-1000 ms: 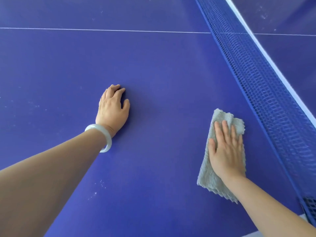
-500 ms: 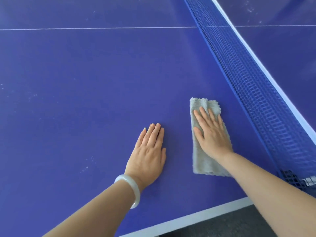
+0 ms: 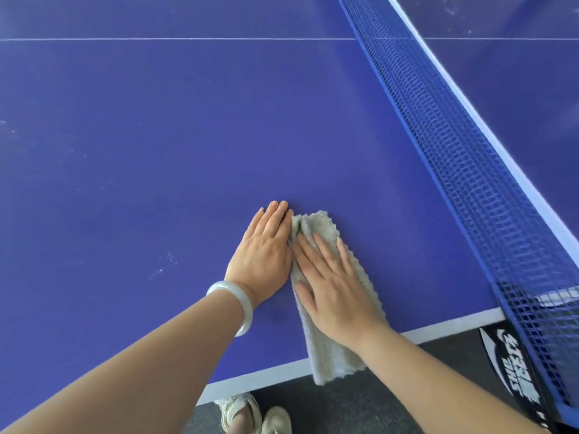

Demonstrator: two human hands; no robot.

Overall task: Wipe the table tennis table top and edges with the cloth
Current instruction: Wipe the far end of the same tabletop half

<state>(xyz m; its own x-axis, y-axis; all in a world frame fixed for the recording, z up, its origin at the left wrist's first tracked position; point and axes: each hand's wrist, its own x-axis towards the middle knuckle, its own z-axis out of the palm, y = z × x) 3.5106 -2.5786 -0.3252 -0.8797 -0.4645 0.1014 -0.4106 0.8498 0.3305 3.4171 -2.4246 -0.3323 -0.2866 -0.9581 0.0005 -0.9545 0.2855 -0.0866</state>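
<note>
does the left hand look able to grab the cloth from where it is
Probably yes: the left hand lies flat right beside the cloth, holding nothing, though the right hand presses on it.

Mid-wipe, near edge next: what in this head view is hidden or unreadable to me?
Grey fluffy cloth: its middle, under the flat right hand.
Blue table tennis table top: side face below the white edge stripe, hidden from above.
Black printed band by the blue mesh net: lettering cut off by net and frame edge.
Pale specks beyond the left hand: too small to tell dust from scratches.
</note>
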